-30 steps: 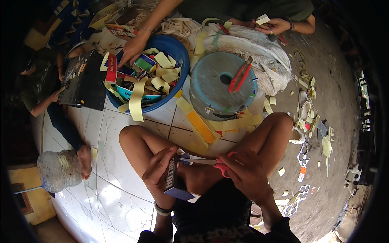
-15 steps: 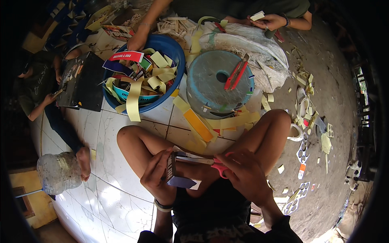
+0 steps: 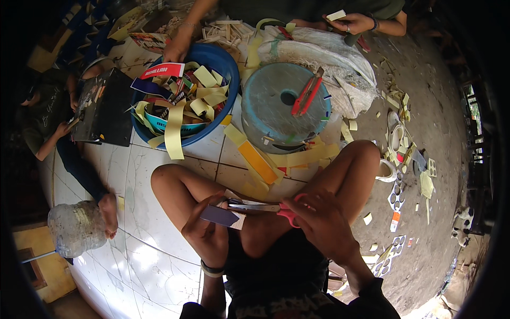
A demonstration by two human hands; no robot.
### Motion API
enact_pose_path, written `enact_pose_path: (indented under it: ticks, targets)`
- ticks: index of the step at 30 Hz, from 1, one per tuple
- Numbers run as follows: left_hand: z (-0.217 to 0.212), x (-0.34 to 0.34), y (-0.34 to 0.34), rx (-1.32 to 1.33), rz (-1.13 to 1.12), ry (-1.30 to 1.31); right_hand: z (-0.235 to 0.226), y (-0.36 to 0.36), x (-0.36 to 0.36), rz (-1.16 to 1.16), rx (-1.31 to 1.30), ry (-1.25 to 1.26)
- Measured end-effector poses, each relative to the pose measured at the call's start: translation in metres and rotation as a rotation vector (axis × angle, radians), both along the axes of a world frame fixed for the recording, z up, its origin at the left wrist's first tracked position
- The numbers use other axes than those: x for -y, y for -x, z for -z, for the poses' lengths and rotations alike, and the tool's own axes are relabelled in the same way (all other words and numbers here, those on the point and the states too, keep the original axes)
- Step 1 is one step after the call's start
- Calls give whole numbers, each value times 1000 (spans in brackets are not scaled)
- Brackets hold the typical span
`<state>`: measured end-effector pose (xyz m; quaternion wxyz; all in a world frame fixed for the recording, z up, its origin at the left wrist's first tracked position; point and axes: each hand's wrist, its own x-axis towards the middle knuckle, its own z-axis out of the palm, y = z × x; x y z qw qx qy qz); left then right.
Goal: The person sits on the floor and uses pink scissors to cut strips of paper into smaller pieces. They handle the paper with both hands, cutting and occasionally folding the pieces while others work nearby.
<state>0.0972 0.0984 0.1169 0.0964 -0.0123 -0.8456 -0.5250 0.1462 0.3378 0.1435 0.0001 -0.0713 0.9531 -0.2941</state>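
Observation:
My left hand [image 3: 201, 220] is closed on a small sticker piece [image 3: 220, 216], whose dark purple face and pale edge show above my lap. A pair of scissors [image 3: 255, 206] with pink-red handles is in my right hand [image 3: 324, 226], its fingers wrapped round the grips. The scissor blades point left and reach to the fingertips of my left hand, right by the sticker. Whether the blades are biting into it I cannot make out.
Ahead on the white tiles stands a blue basin [image 3: 231, 106] full of sticker strips. Beside it a round grey-blue block [image 3: 265, 98] bears a red cutter [image 3: 307, 97]. A co-worker's hand [image 3: 178, 48] is at the basin's rim. Scraps litter the ground on the right, near a white sack [image 3: 340, 69].
My left hand has turned the sticker piece, so its printed side has gone from sight and the purple face shows more. The scissors have shifted slightly left.

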Motion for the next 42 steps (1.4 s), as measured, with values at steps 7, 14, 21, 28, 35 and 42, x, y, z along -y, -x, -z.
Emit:
enact_pose_path:
  ticks: [7,14,21,28,35,42]
  targets:
    - [14,2,7,-45,22,47,-1,4,-4,15,321,385]
    - [15,2,6,-50,38,101,13,6,-7,-41,371,393]
    - [20,4,9,-87,85,44,20,10,-15,-3,565,660]
    - [21,5,5,-63,116,-24,30,13,-25,-132,634,816]
    - [26,5,4,-56,105,-131,30,13,-28,-191,668,803]
    - [18,4,2,-29,88,-63,25,9,-22,-127,566,691]
